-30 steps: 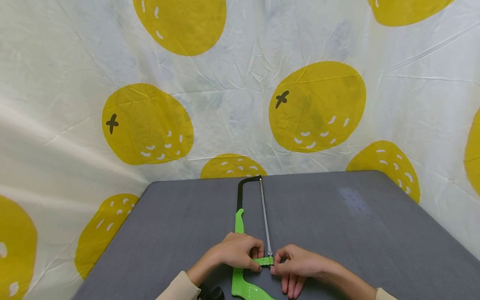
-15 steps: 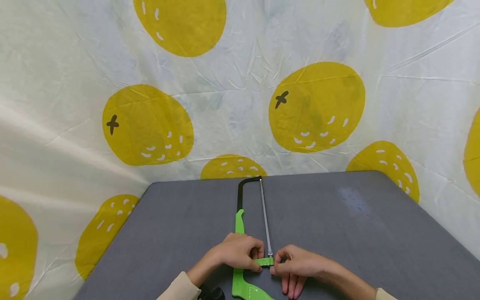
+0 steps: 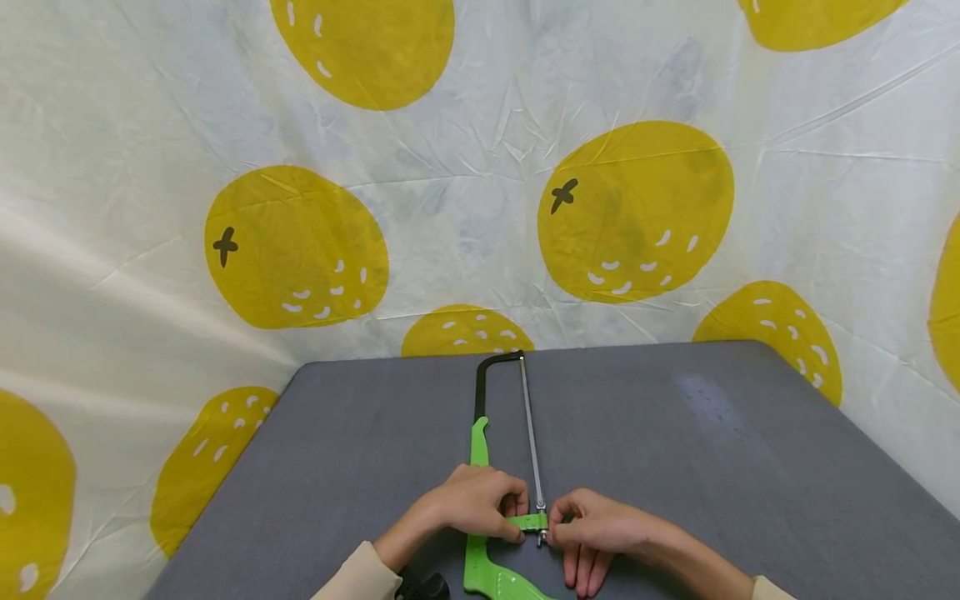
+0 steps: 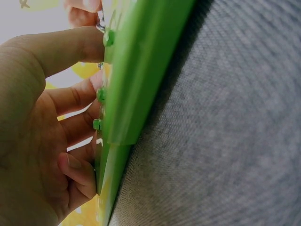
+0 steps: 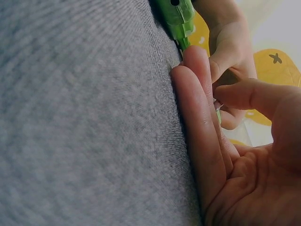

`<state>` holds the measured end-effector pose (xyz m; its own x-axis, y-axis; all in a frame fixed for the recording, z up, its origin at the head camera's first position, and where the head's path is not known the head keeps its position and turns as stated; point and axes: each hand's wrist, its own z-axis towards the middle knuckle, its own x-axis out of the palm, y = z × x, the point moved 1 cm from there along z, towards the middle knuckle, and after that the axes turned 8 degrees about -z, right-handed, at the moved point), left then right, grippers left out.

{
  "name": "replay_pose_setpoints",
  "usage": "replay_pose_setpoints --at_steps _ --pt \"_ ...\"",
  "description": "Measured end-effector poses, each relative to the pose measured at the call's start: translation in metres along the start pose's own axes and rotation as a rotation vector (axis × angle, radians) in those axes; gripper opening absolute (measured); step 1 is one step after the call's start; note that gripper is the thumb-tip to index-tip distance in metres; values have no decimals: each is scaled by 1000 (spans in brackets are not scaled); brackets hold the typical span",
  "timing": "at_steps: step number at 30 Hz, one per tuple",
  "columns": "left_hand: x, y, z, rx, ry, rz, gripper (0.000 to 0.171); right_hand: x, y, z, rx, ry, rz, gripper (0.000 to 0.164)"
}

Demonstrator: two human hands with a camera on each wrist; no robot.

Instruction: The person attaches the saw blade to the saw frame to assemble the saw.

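A hacksaw [image 3: 480, 450] with a green and black frame lies on the grey table, its blade on the right side. My left hand [image 3: 476, 500] grips the green frame near the handle, thumb and fingertips at the short green arm [image 3: 534, 522] that bears the blade's near end. In the left wrist view, the fingers touch the studded side of the green frame [image 4: 141, 70]. By the arm's end is a small metal wing nut [image 3: 542, 538]. My right hand [image 3: 596, 529] has thumb and index fingertips at this nut; the other fingers extend along the table [image 5: 94, 117].
A black object [image 3: 423, 586], partly out of view, lies beside the left forearm at the bottom edge. A pale curtain [image 3: 465, 225] with yellow fruit prints hangs behind the table's far edge and along its sides.
The right thumb and fingertips have shifted slightly right at the wing nut, so more of it shows now. The left hand and the hacksaw stay in place.
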<state>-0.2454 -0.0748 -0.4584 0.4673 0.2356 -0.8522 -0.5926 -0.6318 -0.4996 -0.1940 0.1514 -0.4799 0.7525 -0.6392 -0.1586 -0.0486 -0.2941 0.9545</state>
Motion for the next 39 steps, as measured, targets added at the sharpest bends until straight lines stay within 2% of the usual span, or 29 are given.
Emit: replay_pose_setpoints --at_steps 23,39 --pt "-3 -2 -1 -5 -3 -2 17 -2 0 1 7 9 15 9" --pt "-2 -2 -1 1 -12 7 17 -2 0 3 1 9 -2 14"
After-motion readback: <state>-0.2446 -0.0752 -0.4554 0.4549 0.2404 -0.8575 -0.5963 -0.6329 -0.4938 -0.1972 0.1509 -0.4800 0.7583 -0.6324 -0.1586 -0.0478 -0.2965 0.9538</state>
